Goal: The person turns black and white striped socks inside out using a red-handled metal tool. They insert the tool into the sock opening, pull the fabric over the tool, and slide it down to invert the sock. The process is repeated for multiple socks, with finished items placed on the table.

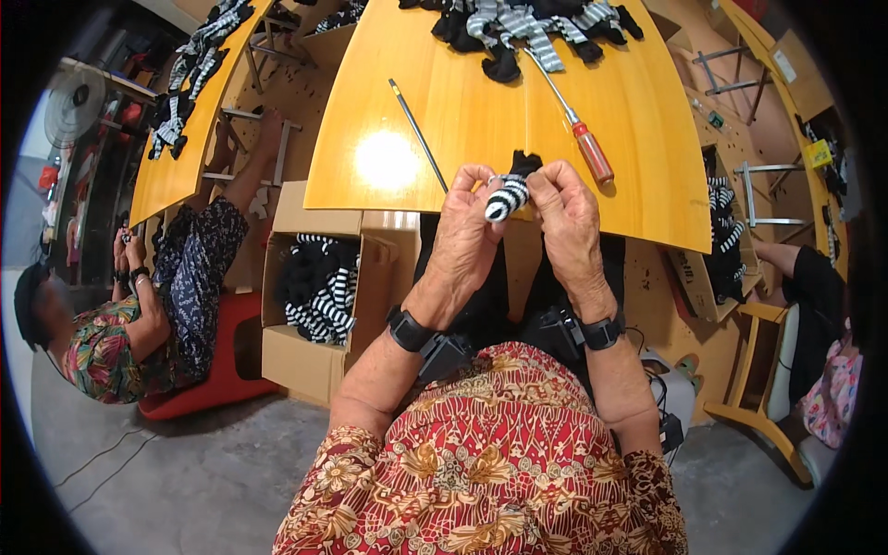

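Note:
A small black-and-white striped knitted piece with a black end is pinched between both hands just above the near edge of the yellow wooden table. My left hand grips it from the left and my right hand from the right. A pile of the same striped and black pieces lies at the table's far side. A screwdriver with a red handle rests to the right of my hands, and a thin metal rod lies to the left.
An open cardboard box with striped pieces stands on the floor at my left. A seated person in a patterned shirt works at the far left beside another yellow table. Another box and a wooden chair are on the right.

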`<action>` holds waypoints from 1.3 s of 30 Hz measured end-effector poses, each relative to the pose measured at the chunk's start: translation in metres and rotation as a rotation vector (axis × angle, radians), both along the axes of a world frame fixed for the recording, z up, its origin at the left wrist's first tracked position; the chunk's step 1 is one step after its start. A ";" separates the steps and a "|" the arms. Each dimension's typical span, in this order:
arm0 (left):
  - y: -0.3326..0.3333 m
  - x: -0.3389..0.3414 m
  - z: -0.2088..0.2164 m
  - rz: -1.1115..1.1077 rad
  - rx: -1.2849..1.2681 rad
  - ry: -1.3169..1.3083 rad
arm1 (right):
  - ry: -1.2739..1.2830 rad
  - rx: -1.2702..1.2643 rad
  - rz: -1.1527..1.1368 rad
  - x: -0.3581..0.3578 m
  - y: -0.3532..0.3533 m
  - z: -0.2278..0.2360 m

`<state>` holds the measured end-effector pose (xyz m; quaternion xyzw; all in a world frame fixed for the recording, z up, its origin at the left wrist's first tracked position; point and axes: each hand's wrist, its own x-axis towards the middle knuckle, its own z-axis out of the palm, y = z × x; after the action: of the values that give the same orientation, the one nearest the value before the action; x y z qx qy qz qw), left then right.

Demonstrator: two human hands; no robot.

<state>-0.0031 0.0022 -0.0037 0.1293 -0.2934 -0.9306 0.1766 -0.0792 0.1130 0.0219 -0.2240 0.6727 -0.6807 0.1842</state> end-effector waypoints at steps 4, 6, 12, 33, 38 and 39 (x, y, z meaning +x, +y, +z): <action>-0.001 0.002 0.000 -0.086 0.027 0.100 | -0.082 -0.046 0.024 -0.007 -0.004 -0.005; 0.002 0.001 0.006 -0.127 -0.005 0.088 | -0.175 -0.225 0.057 -0.008 -0.005 -0.006; 0.007 0.004 0.019 -0.177 -0.244 -0.072 | -0.217 -0.302 0.033 -0.006 0.006 -0.001; 0.008 0.008 0.019 0.057 -0.204 -0.034 | -0.408 -0.326 0.172 0.008 0.020 0.000; 0.005 0.007 0.014 0.061 -0.290 -0.044 | -0.526 -0.322 0.260 0.001 0.016 0.001; 0.002 0.005 0.015 0.052 -0.299 -0.037 | -0.529 -0.301 0.286 -0.002 0.016 0.001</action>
<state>0.0015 0.0042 0.0116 0.1265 -0.4285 -0.8690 0.2125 -0.0812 0.1292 0.0229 -0.1566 0.4551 -0.7743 0.4110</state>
